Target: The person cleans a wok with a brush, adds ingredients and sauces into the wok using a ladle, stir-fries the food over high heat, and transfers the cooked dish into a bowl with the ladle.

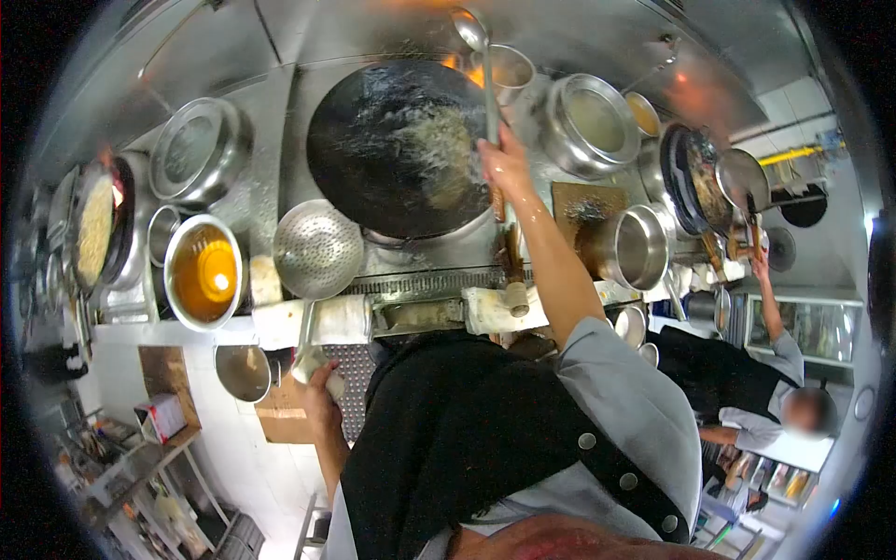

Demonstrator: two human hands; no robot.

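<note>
My right hand (pixel 504 166) is closed around the handle of a metal ladle (pixel 471 30), whose bowl is raised beyond the far edge of the black wok (pixel 341 140). Pale food (pixel 437 145) lies in bubbling or steaming liquid in the wok; its kind is unclear. With my left hand (pixel 321 385) I grip the handle of a round perforated strainer (pixel 317 247). The strainer's bowl is held at the wok's near left side, and nothing shows in it. White cloth or similar wrapping appears at the strainer's handle near my fingers.
Left of the wok stand a bowl of orange-brown liquid (pixel 191 289) and a lidded metal pot (pixel 196 149). To the right are a pot of cloudy liquid (pixel 597 121) and a steel pot (pixel 639 250). Flames (pixel 474 73) show behind the wok. A co-worker (pixel 747 373) handles another pan at right.
</note>
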